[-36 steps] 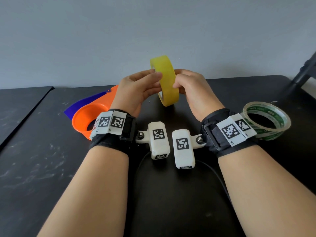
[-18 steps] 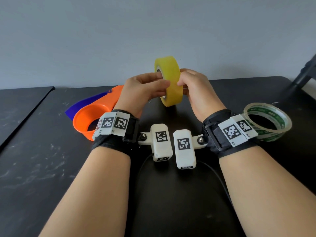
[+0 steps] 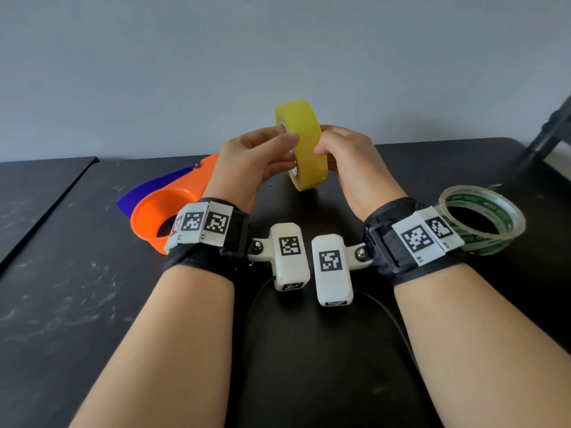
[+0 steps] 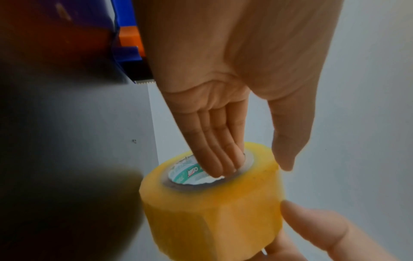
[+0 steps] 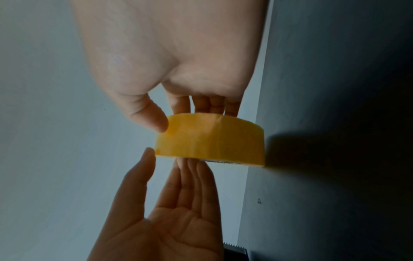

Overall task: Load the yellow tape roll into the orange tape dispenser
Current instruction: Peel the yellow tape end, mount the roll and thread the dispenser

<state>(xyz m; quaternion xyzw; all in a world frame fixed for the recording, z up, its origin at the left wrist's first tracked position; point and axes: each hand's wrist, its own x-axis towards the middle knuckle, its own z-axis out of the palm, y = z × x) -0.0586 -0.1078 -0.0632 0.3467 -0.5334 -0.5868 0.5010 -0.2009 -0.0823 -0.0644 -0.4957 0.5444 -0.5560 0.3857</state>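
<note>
The black table [image 3: 92,304] is the biggest thing here, and both hands are raised above its far half. Just left of the left hand's fingers sits the orange tape dispenser [image 3: 167,217], lying on the table with its blue blade guard [image 3: 154,186] behind it; same spot as a second ago. Off to the right of the right hand's fingers, behind the wrist, there's a clear tape roll with green print [image 3: 482,220] lying flat, also unmoved.

The yellow tape roll [image 3: 304,143] is up in the air between the two hands, standing on edge, not in the dispenser yet. Compared to the earlier frames it has shifted a bit to the right and tipped slightly, so its top leans toward the left hand.

Left hand [image 3: 253,168]: the fingers [image 4: 221,155] are pretty much straight, tips poked into the roll's core, thumb hovering near the outer rim. Earlier the fingertips sat more on the roll's side face.

Right hand [image 3: 352,168]: thumb [image 5: 152,118] pressed on the outer band, the other fingers behind the far face, so it pinches the roll, same grip as before.
</note>
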